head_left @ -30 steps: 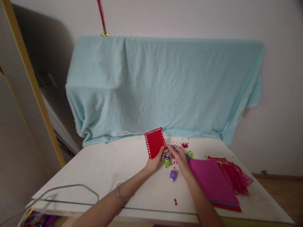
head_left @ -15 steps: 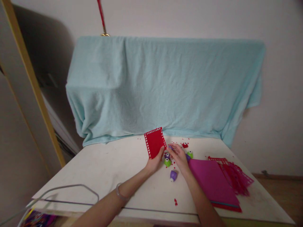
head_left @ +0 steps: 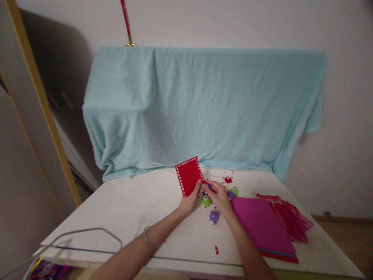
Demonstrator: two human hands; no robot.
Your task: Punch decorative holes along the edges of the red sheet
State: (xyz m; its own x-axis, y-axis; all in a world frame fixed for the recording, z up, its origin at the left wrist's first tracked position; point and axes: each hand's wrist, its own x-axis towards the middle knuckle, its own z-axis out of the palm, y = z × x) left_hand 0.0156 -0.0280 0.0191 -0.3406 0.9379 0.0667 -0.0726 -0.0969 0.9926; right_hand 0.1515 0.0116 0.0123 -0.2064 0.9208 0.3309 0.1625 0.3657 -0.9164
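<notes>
The left hand [head_left: 190, 200] is reaching forward over the surface [head_left: 131, 210], its fingers pinching the red card [head_left: 189, 175] by its near corner. The right hand [head_left: 219, 197] is lying alongside, fingers curled on a small purple punch [head_left: 205, 190].

Both forearms reach forward, left hand [head_left: 190, 200] and right hand [head_left: 220, 198] close together.

Card [head_left: 189, 175] sits centre of table [head_left: 122, 206], left hand [head_left: 190, 200] at its 6 o'clock edge, right hand [head_left: 220, 196] at its 4 o'clock. Small punches [head_left: 213, 216] cluster around right hand. Sheet stack [head_left: 260, 223] lies at 3 o'clock of the hands; draped cloth [head_left: 204, 109] at 12 o'clock, behind everything.
</notes>
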